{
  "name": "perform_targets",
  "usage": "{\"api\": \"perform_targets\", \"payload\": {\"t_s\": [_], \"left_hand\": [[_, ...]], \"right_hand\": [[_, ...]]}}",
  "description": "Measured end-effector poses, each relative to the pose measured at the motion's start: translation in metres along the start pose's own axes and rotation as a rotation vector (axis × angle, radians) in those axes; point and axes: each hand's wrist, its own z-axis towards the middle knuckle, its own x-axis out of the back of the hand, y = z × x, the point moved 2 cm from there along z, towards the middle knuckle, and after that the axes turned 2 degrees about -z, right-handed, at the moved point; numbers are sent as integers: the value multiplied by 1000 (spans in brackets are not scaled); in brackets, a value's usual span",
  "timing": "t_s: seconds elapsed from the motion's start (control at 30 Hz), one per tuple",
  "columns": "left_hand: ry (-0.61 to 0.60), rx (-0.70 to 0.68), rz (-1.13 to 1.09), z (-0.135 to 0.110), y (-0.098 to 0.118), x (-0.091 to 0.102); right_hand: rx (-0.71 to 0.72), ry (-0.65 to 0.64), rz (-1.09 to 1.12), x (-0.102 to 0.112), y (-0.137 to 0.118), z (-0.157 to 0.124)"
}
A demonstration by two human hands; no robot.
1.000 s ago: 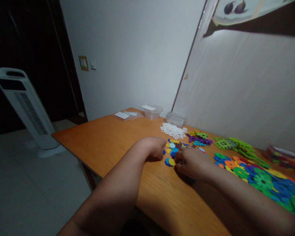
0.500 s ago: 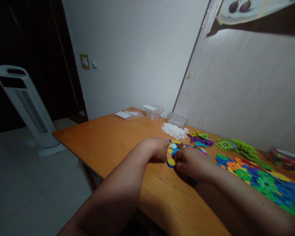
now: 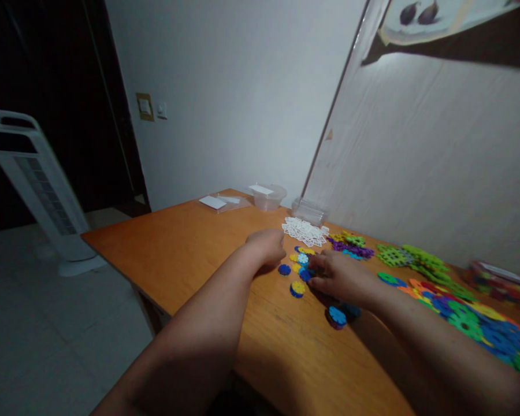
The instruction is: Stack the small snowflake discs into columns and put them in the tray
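A small pile of notched plastic discs [image 3: 302, 259] in yellow, blue and white lies on the table between my hands. My left hand [image 3: 267, 247] rests at its left side with curled fingers; whatever they hold is hidden. A dark blue disc [image 3: 285, 270] lies flat just below that hand. At the pile's right edge, my right hand [image 3: 338, 274] has its thumb and fingers apart, their tips touching or nearly touching the discs. Closer to me are a yellow-topped stack of discs [image 3: 297, 289] and a light-blue-topped stack [image 3: 337, 316].
White lattice pieces [image 3: 305, 231], a clear tray [image 3: 309, 212] and a round plastic tub [image 3: 268, 197] stand at the back of the wooden table [image 3: 186, 248]. Purple pieces [image 3: 351, 249], green pieces [image 3: 420, 260] and a large heap of coloured discs [image 3: 468, 320] spread rightward.
My left hand has drawn back leftward from the pile, and the dark blue disc now shows beside it. My right hand has shifted slightly up, uncovering the light-blue-topped stack. The view has turned slightly.
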Motion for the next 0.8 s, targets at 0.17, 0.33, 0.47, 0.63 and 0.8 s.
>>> {"api": "perform_targets", "payload": {"t_s": [0.17,0.33,0.47,0.63,0.8], "left_hand": [[-36,24,-1,4,-3,-3],[-75,29,7,4,-1,-4],[-64,34,-15,4,-1,-4],[-72,9,-28,10,-3,-10],[-98,44,-5,13,-7,-13]], "right_hand": [[25,-1,-105,-2,-9,7],[55,8,-136,-3,-10,9],[34,27,-28,-1,-8,12],[18,12,114,2,-13,24],[42,-7,105,-1,-29,36]]}}
